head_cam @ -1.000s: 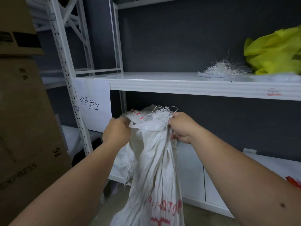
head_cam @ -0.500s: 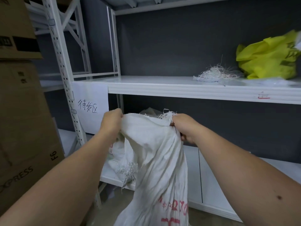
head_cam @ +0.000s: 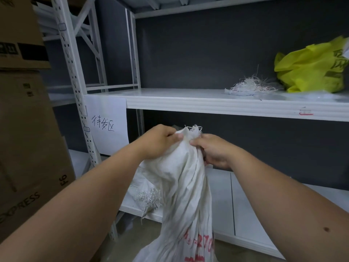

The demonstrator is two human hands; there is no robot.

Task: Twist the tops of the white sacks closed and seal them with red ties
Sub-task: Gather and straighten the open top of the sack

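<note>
Gathering of the white sack [head_cam: 186, 186] mouth is judged to be in hand: its frayed top is pinched by the left hand [head_cam: 157, 142] and gripped by the right hand [head_cam: 213, 150], before the shelving. Twisting is called for next; no red tie is seen.

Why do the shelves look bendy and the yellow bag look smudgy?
In the head view the wide-angle lens bows the shelf and its upright post; the yellow bag smears at the right edge, likely from motion blur; light is dim and even, without glare; the left hand, right hand and white sack stay fairly sharp.
</note>
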